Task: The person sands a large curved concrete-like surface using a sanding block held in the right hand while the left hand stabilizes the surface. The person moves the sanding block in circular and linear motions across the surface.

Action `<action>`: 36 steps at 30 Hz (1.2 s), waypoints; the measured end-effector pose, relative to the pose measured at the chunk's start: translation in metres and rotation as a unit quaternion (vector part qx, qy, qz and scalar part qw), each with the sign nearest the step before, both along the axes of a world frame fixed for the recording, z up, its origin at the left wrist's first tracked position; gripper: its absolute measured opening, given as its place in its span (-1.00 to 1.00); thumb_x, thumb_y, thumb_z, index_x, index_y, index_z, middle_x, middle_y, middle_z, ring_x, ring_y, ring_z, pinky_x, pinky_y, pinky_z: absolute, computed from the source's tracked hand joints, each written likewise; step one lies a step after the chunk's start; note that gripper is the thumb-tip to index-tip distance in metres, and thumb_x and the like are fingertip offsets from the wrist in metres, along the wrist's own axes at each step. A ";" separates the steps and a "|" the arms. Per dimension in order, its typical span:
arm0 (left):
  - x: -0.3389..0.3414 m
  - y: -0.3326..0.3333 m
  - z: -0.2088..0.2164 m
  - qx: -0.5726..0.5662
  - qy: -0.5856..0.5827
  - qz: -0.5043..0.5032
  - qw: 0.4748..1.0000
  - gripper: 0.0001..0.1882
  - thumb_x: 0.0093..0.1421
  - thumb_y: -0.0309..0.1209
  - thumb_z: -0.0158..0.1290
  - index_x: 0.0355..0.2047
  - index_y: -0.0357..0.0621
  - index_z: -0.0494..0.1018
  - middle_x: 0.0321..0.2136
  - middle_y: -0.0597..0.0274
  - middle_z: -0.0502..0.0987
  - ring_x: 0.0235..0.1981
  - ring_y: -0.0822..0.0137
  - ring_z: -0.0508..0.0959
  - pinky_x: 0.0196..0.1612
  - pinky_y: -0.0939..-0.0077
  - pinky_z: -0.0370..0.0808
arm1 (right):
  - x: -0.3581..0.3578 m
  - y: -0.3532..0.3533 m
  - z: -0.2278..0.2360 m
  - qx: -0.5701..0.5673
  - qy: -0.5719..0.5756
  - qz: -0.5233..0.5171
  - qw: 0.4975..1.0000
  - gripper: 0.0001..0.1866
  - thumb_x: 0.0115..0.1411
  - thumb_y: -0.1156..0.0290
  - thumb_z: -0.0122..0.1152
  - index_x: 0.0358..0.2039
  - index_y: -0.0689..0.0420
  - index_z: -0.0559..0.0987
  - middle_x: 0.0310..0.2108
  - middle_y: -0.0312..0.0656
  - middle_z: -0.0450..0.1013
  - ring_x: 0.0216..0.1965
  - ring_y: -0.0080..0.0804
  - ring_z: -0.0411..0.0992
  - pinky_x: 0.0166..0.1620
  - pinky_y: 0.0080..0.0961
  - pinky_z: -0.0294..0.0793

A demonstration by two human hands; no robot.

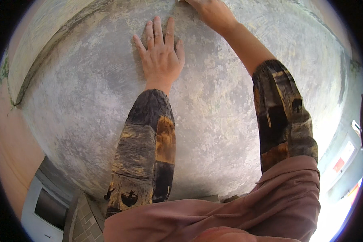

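My left hand (161,60) lies flat with spread fingers against a mottled grey plastered wall (213,121). Pale dust marks its fingertips. Higher up and to the right, my right hand (214,15) reaches to the upper edge of the view, its fingers drawn together. A small pale bit shows at those fingertips, but most of what they may hold is cut off by the edge. Patterned dark sleeve covers (143,157) wrap both forearms, below bare wrists.
A raised ledge or border (32,76) curves along the wall's left side, beside a peach-coloured wall (12,149). At lower left are a pale door or cabinet with a dark panel (50,209) and some patterned tiles (86,222). Bright light enters at lower right.
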State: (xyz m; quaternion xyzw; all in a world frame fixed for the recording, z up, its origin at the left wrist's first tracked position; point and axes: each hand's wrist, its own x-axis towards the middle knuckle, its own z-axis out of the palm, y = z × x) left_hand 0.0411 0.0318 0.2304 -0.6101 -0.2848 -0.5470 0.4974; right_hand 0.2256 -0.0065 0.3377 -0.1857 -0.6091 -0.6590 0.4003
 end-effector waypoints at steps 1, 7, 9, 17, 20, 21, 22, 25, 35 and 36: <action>0.000 0.000 0.000 -0.002 0.001 0.002 1.000 -0.37 0.37 -0.04 -0.19 0.42 0.19 0.07 0.43 0.11 0.03 0.44 0.07 0.00 0.39 -0.32 -0.20 | -0.001 0.000 0.009 -0.005 -0.021 -0.010 1.000 -0.76 0.31 0.36 0.00 -0.07 0.16 0.48 0.02 -0.04 0.47 0.11 -0.13 0.43 0.05 -0.23 0.50; 0.000 0.000 0.000 0.013 0.000 0.032 0.999 -0.37 0.38 -0.05 -0.20 0.42 0.17 0.05 0.41 0.09 0.06 0.42 0.06 0.03 0.36 -0.30 -0.06 | 0.015 -0.004 0.035 -0.022 -0.062 -0.052 0.996 -0.73 0.30 0.36 0.02 -0.03 0.11 0.49 0.00 -0.07 0.50 -0.01 -0.14 0.51 -0.09 -0.25 0.56; 0.000 -0.001 0.000 0.009 0.000 0.033 0.999 -0.37 0.38 -0.04 -0.20 0.42 0.17 0.05 0.41 0.09 0.06 0.42 0.06 0.03 0.36 -0.30 -0.06 | 0.030 -0.009 0.031 -0.016 0.041 -0.129 0.991 -0.69 0.25 0.40 0.05 0.02 0.05 0.48 -0.02 -0.09 0.52 -0.15 -0.12 0.56 -0.25 -0.28 0.59; 0.001 -0.001 -0.002 0.002 -0.003 0.008 1.000 -0.37 0.38 -0.03 -0.20 0.41 0.17 0.06 0.41 0.10 0.07 0.42 0.06 0.03 0.38 -0.29 -0.13 | 0.039 -0.013 0.025 -0.027 0.093 -0.050 0.994 -0.65 0.21 0.50 0.05 0.02 0.02 0.47 -0.01 -0.08 0.51 -0.17 -0.07 0.56 -0.21 -0.21 0.57; 0.002 0.000 -0.001 -0.006 -0.002 -0.019 1.000 -0.37 0.37 -0.03 -0.19 0.41 0.17 0.07 0.42 0.11 0.05 0.44 0.06 -0.01 0.40 -0.30 -0.22 | 0.020 -0.007 0.027 0.017 -0.018 -0.033 0.999 -0.69 0.25 0.43 0.07 0.01 0.07 0.47 -0.02 -0.10 0.50 -0.14 -0.11 0.55 -0.20 -0.23 0.57; 0.002 0.000 -0.001 -0.006 -0.003 -0.023 1.000 -0.37 0.37 -0.03 -0.19 0.41 0.18 0.07 0.42 0.11 0.05 0.44 0.06 -0.01 0.40 -0.31 -0.22 | 0.013 -0.003 0.028 0.037 -0.070 -0.023 0.997 -0.70 0.26 0.40 0.08 0.00 0.09 0.47 -0.02 -0.11 0.50 -0.13 -0.12 0.55 -0.20 -0.24 0.57; 0.002 0.000 -0.001 -0.006 -0.004 -0.028 1.000 -0.37 0.37 -0.03 -0.19 0.41 0.19 0.07 0.42 0.11 0.05 0.44 0.06 -0.01 0.40 -0.31 -0.22 | 0.007 0.000 0.027 0.017 -0.043 -0.023 0.999 -0.71 0.27 0.38 0.08 0.00 0.10 0.47 -0.03 -0.12 0.51 -0.13 -0.13 0.55 -0.20 -0.25 0.57; 0.002 0.001 0.000 0.014 -0.003 -0.014 1.000 -0.38 0.39 -0.04 -0.20 0.41 0.18 0.07 0.41 0.09 0.07 0.43 0.07 0.02 0.38 -0.29 -0.15 | -0.001 0.007 0.027 -0.019 -0.002 -0.010 1.000 -0.71 0.28 0.32 0.09 -0.02 0.11 0.48 -0.05 -0.13 0.52 -0.15 -0.14 0.55 -0.20 -0.26 0.57; 0.001 0.004 -0.001 0.013 0.000 -0.017 1.000 -0.37 0.40 -0.03 -0.22 0.42 0.18 0.03 0.41 0.09 0.05 0.43 0.06 0.01 0.39 -0.28 -0.16 | 0.059 -0.019 0.012 -0.037 0.133 -0.022 0.990 -0.63 0.21 0.47 0.08 0.05 0.01 0.44 -0.09 -0.05 0.54 -0.20 0.02 0.55 -0.23 -0.11 0.56; 0.001 0.004 -0.001 0.014 -0.002 -0.023 1.000 -0.37 0.40 -0.03 -0.22 0.42 0.18 0.03 0.41 0.09 0.06 0.43 0.06 0.02 0.39 -0.28 -0.15 | 0.058 -0.016 0.006 -0.054 0.167 -0.024 0.984 -0.63 0.21 0.48 0.09 0.06 0.01 0.44 -0.08 -0.04 0.54 -0.20 0.02 0.55 -0.22 -0.12 0.56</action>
